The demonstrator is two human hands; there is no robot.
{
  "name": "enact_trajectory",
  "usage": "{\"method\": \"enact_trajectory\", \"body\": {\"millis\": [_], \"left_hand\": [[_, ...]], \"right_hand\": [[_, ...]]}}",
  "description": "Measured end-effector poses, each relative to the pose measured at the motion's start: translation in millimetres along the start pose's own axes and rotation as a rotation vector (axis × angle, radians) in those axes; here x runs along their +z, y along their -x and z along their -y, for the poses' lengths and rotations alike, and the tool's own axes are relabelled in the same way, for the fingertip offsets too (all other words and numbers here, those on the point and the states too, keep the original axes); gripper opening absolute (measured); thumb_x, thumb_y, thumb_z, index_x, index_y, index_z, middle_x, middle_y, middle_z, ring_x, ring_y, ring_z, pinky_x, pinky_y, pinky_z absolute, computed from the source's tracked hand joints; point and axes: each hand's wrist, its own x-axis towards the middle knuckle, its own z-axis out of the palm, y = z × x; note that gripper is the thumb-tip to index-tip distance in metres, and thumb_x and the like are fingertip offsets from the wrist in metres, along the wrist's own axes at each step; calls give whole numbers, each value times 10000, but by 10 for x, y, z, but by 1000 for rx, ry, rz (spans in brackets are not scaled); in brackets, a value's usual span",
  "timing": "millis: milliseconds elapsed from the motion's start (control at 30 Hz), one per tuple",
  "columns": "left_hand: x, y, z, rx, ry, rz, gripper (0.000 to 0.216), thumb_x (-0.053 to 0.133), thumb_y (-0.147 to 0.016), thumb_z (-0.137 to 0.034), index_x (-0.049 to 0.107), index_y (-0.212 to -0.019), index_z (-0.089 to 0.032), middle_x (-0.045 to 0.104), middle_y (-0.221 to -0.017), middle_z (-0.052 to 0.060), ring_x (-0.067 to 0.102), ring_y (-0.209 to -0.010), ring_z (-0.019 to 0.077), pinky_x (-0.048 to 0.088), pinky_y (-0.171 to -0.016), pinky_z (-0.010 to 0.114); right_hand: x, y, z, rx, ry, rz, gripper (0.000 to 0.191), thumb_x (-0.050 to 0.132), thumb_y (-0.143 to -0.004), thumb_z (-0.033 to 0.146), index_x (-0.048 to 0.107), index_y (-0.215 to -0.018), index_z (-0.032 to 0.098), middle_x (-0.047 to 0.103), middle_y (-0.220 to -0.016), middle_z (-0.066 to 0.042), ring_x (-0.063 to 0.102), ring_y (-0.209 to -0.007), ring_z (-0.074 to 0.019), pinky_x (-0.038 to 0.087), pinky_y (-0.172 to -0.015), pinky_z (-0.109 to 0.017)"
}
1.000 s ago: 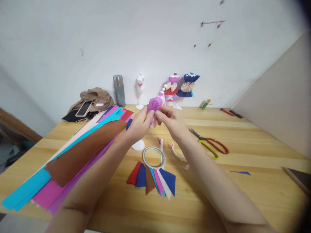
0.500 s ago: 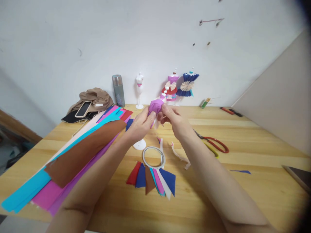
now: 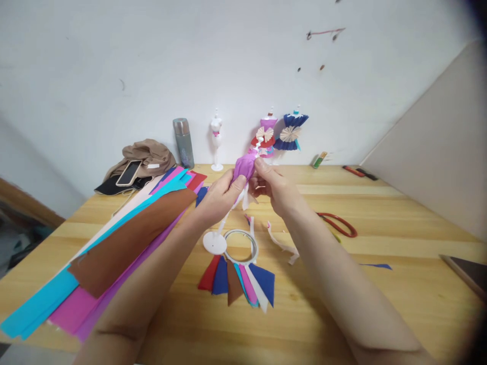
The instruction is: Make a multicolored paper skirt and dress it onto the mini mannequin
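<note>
Between my hands is a small white mannequin stand, tilted, its round base pointing down and toward me. Purple crepe paper wraps its torso, and pale strips hang below it. My left hand is closed around the lower side of the wrapped torso, thumb on the front. The thumb and fingers of my right hand pinch the purple paper at its right edge. Part of the mannequin's body is hidden behind my fingers. Under it on the table lies a roll of tape, with several coloured paper pieces fanned out in front.
Long crepe paper sheets cover the table's left side. A flask, a bare mannequin and two dressed mannequins stand along the wall. A phone rests on a cap. Red-handled scissors lie beyond my right forearm.
The mannequin has tilted further, its base swinging toward me and down beside the tape roll. Both hands stay on the purple paper, and my right forearm covers more of the scissors.
</note>
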Motion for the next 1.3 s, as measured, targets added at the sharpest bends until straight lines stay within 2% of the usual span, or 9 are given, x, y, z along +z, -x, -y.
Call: {"method": "enact_trajectory", "body": {"millis": [233,333,500,600,733,867,967,1167,1300], "left_hand": [[-51,33,-133,-103,71,-5,336,432,-967,-423,630,-939,-153,656,-869,59,606,-867,199,480,-762,295],[-69,38,-146,-91,88,0,306,444,-966,-404,624,-935,-158,639,-837,43,587,-804,177,465,-729,282],[-144,-27,-1,-63,144,65,340,472,-957,-458,636,-952,-160,650,-833,45,584,-792,175,458,-729,284],[-198,-75,107,-39,150,27,323,524,-934,-454,644,-966,-156,657,-893,56,586,-826,178,452,-740,283],[-223,-97,180,39,275,-9,349,545,-933,-453,606,-1117,-163,645,-1022,70,600,-910,186,468,-792,287],[-192,-111,206,108,357,-24,384,602,-903,-480,618,-1120,-163,652,-1085,81,606,-996,200,476,-850,286],[-167,-132,218,109,392,-13,377,683,-840,-468,663,-1044,-152,682,-1007,69,622,-928,186,490,-832,286],[-179,-160,234,36,267,-113,213,714,-794,-335,659,-715,-145,608,-648,0,543,-622,117,445,-603,245],[-260,-117,135,20,325,-57,176,674,-785,-244,728,-906,-129,713,-823,46,637,-758,153,507,-728,280]], "right_hand": [[-13,26,3,-58,67,26,583,595,-735,732,509,-518,198,508,-533,-16,494,-512,-127,376,-484,-269],[-12,44,21,-110,138,13,608,562,-756,748,505,-511,194,504,-527,-18,487,-518,-127,371,-502,-273],[-4,38,-13,-237,339,-21,554,491,-838,662,534,-558,186,479,-549,-10,468,-547,-133,358,-535,-287],[20,34,-37,-317,392,33,454,492,-866,555,552,-612,183,499,-587,-9,470,-589,-138,352,-554,-287],[58,48,-33,-354,348,85,268,576,-818,410,588,-684,178,527,-625,1,477,-609,-136,364,-578,-284],[57,46,-62,-342,338,-26,192,632,-776,349,626,-696,175,514,-591,12,456,-562,-128,343,-543,-280],[29,7,-127,-358,387,-93,151,646,-770,309,668,-725,167,557,-602,-4,474,-567,-140,354,-550,-289],[12,-108,-253,-339,480,-102,158,651,-772,269,620,-645,179,532,-566,7,452,-547,-130,333,-546,-285],[43,-116,-266,-342,442,-99,142,649,-758,285,635,-669,176,511,-558,21,436,-540,-119,322,-545,-275]]}}
